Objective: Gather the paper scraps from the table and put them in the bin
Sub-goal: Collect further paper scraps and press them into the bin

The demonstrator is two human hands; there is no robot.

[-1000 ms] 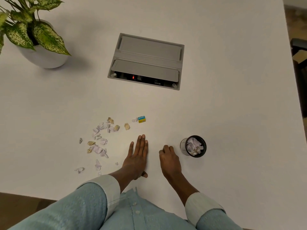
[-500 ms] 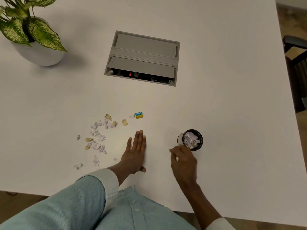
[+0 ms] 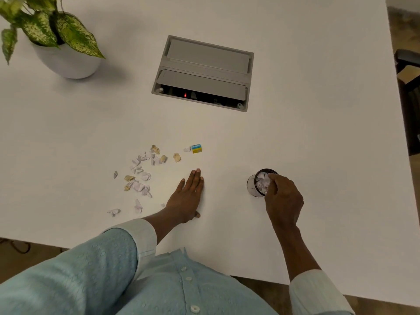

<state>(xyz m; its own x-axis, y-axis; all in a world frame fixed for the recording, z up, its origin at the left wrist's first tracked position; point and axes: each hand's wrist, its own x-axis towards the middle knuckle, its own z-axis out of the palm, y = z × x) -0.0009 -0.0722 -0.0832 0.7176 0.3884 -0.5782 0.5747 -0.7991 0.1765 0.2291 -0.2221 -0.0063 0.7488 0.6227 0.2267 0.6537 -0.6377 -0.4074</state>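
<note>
Several white and tan paper scraps lie scattered on the white table, left of centre. My left hand rests flat on the table just right of them, palm down, holding nothing. A small black bin, filled with white scraps, stands to the right. My right hand is over its near right side, fingertips bunched and dipping into its mouth. Whether a scrap is between those fingers is hidden.
A small blue and yellow box lies beyond the scraps. A grey cable hatch is set into the table further back. A potted plant stands at the far left. A dark chair sits past the table's right edge.
My right hand rose from the table beside my left hand, pinched a small white scrap, and moved right to the bin's mouth. My left hand stayed flat in place.
</note>
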